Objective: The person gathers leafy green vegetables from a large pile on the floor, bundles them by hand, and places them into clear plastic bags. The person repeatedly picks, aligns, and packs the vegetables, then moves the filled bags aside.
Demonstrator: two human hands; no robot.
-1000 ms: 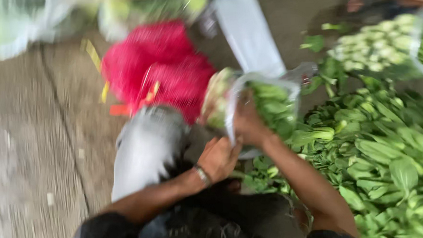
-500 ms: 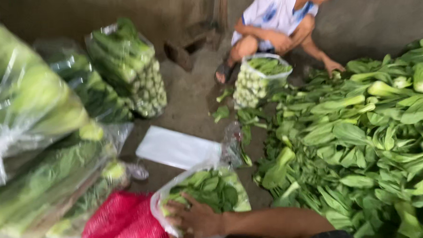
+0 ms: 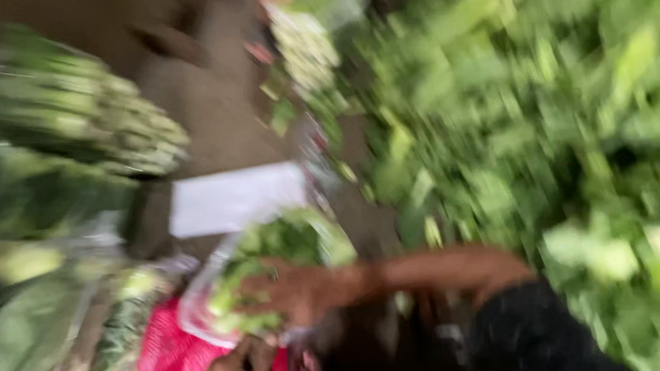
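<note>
Both your hands are on the clear plastic bag of green leaves (image 3: 274, 273), low in view over the red net sack (image 3: 170, 356). Your right hand (image 3: 294, 291) has a closed grip on its rim; your left hand (image 3: 238, 364) is under it, grip unclear. You seem to be filling it; next, hold it steady.

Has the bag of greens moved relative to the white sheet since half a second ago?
Cannot tell: bag of greens sits just below white sheet, as before; blur hides small shifts.

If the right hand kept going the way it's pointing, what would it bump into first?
The right hand points left, already pressed on the clear plastic bag of leafy greens. Past that bag, it would probably meet the stacked bagged green vegetables on the left, though the picture is blurry and depth is unclear.
</note>
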